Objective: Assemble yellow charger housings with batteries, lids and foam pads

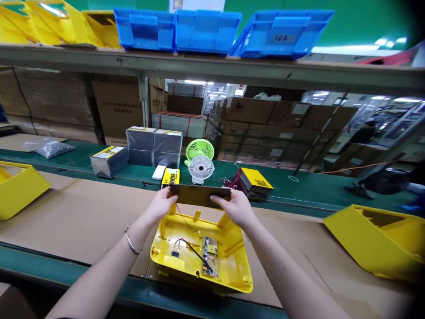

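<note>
A thin dark rectangular panel [195, 195] is held upright between my two hands, over the far edge of a yellow plastic housing [232, 261]. My left hand [162, 204] pinches its left end, and my right hand [235, 206] grips the right end with the thumb across the near face. A thin wire hangs from the panel's left side into the housing. Inside the housing lie a circuit board [210, 256] and a small black socket [175, 253] with dark wires running between them. The panel's far face is hidden.
Yellow housings stand at the left [20, 190] and right [372, 239] on cardboard. Behind the panel are a white fan [201, 168], a green fan [200, 148], wrapped boxes [141, 146] and a stack of yellow-topped panels [256, 179]. Blue bins [207, 33] line the shelf above.
</note>
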Demonstrator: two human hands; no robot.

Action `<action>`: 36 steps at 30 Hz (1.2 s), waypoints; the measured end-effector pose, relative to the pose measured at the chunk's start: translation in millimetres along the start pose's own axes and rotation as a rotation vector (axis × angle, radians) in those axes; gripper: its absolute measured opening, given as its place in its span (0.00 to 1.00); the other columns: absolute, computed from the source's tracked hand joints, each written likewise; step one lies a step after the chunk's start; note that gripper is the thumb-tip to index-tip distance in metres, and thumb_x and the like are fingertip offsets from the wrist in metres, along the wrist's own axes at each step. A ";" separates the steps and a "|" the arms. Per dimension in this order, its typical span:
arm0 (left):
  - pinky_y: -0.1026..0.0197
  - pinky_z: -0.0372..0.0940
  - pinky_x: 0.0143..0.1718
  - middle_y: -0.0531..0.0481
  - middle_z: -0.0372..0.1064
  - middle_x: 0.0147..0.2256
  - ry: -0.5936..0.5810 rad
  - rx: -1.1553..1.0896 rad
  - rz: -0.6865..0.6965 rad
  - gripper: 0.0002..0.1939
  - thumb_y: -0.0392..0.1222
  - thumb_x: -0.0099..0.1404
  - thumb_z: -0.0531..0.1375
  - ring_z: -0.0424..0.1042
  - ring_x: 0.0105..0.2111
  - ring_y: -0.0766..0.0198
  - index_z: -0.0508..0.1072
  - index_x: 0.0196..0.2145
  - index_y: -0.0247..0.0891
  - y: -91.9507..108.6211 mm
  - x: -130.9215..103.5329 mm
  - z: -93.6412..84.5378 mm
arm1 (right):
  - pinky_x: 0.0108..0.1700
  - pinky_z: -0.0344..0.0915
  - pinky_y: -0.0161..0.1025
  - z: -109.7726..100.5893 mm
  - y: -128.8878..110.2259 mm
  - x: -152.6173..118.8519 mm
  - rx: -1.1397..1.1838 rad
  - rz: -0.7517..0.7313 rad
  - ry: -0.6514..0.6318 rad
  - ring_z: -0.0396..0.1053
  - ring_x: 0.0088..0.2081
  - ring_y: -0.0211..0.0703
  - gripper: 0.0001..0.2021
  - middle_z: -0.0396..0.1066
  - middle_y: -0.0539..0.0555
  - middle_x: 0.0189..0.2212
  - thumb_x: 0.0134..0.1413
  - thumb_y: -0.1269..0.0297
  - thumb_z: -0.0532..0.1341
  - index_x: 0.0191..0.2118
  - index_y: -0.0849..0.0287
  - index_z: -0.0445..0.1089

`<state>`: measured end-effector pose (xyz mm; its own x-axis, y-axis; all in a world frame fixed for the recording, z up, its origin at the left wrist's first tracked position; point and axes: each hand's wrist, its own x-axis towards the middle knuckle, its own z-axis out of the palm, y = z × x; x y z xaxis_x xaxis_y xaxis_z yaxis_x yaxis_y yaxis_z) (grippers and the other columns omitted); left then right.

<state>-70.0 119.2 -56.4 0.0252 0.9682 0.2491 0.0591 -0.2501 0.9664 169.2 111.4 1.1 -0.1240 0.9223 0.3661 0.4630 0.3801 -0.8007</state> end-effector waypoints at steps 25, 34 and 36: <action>0.59 0.63 0.41 0.49 0.74 0.35 0.120 0.240 0.118 0.09 0.39 0.58 0.54 0.71 0.37 0.59 0.72 0.35 0.37 12.4 -24.7 15.3 | 0.51 0.58 0.49 -17.3 -7.7 -11.9 -0.754 -0.293 0.064 0.61 0.52 0.54 0.35 0.63 0.58 0.53 0.45 0.56 0.63 0.60 0.55 0.53; 0.58 0.63 0.44 0.48 0.72 0.35 0.106 0.232 0.150 0.10 0.34 0.55 0.55 0.70 0.38 0.60 0.72 0.36 0.38 15.3 -24.6 30.1 | 0.43 0.59 0.41 27.9 1.1 -16.3 -1.044 -0.479 -0.342 0.66 0.42 0.46 0.27 0.70 0.59 0.43 0.51 0.76 0.52 0.59 0.60 0.53; 0.57 0.63 0.43 0.48 0.73 0.34 0.097 0.220 0.140 0.09 0.34 0.55 0.55 0.71 0.37 0.60 0.72 0.34 0.38 13.8 -23.9 29.1 | 0.39 0.60 0.37 23.2 3.4 -11.8 -0.998 -0.430 -0.422 0.68 0.42 0.44 0.25 0.70 0.56 0.44 0.52 0.73 0.54 0.57 0.56 0.56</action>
<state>-40.7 92.3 -50.9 -0.0464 0.9176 0.3947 0.2773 -0.3677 0.8876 151.9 103.4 -16.9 -0.6339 0.7523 0.1794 0.7734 0.6162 0.1486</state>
